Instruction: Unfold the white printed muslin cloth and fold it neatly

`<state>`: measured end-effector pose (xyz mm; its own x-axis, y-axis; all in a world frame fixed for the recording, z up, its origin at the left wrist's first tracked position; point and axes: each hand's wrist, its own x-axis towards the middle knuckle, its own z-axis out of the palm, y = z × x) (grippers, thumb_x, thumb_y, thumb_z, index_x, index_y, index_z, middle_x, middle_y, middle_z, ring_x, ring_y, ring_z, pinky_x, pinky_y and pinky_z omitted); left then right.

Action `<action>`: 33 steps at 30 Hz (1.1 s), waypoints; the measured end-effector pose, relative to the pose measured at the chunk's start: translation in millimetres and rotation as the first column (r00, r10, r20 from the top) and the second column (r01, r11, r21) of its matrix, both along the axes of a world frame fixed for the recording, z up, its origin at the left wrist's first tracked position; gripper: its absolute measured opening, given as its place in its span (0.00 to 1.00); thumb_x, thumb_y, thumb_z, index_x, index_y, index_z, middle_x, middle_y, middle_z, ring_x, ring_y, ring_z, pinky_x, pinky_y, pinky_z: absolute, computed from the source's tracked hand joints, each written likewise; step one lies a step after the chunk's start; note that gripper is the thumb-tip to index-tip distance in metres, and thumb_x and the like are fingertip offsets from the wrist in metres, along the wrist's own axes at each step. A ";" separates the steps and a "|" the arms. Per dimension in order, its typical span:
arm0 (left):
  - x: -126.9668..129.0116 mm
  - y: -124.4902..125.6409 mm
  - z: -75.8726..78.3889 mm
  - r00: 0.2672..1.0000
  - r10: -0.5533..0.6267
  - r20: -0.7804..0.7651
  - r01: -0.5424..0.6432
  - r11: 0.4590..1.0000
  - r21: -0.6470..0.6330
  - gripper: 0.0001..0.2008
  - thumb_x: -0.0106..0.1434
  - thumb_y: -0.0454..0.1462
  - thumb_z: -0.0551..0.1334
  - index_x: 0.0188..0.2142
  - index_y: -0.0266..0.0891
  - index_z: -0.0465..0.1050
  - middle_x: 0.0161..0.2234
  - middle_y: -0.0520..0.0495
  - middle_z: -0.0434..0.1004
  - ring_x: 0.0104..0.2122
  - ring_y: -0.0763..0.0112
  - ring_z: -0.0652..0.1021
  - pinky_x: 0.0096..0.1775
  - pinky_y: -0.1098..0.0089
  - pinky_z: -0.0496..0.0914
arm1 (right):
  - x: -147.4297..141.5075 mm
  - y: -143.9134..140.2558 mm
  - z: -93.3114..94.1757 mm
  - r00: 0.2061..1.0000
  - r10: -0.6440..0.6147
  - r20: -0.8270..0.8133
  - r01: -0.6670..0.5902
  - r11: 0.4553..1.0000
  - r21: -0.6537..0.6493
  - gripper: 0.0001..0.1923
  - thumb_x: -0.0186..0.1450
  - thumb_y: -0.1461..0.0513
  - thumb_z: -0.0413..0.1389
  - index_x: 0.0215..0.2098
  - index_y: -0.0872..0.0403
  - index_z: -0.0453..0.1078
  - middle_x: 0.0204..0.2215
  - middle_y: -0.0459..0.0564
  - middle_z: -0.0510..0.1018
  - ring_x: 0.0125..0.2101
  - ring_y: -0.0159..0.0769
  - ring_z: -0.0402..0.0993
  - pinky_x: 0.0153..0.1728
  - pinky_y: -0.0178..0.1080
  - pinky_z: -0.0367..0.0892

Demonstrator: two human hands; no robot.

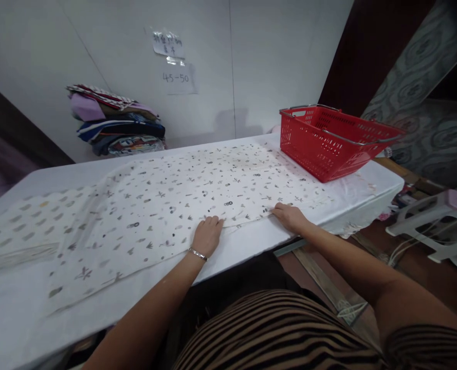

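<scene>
- Printed cloth (182, 187): spread flat along the white-covered table (247, 240), near edge running slantwise, just in from the table's front.
- Light by the look of it; thin, limp, with no stiffness to hold a shape. Likely to wrinkle or skew if pulled from one point only. Not fragile; perhaps a little prone to slide on the smooth cover.
- Best taken by the near edge, at two points well apart, with thumb and fingertips; or by the near left corner, lying free.
- Off-white ground, scattered small grey and dark motifs: sprigs, blobs, little key-like shapes. Mostly smooth, with soft ripples and a faint ridge toward the left. Single or doubled layer: cannot tell.
- Left hand (207, 234): fingers drawn together, seemingly pinching the near edge; bracelet (198, 254) at the wrist.
- Right hand (288, 218): pinching the same edge farther right, thumb mostly hidden.
- To the left, blotch-patterned cloth (22, 221), partly bordering the printed one.
- At the right end, red basket (309, 146) on the table.
- Behind, against the wall, stack of folded fabrics (120, 123).
</scene>
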<state>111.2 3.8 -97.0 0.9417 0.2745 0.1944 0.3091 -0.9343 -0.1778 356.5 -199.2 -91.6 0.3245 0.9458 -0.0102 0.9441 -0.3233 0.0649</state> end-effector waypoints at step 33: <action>20.9 -18.2 7.7 0.985 -0.172 0.005 0.171 0.973 -0.155 0.07 0.63 0.33 0.54 0.36 0.36 0.70 0.36 0.43 0.70 0.39 0.63 0.70 0.39 0.63 0.62 | 4.1 0.6 14.6 0.990 0.143 -0.001 -0.143 0.990 -0.021 0.15 0.67 0.62 0.44 0.46 0.52 0.69 0.42 0.53 0.71 0.42 0.38 0.66 0.34 0.35 0.59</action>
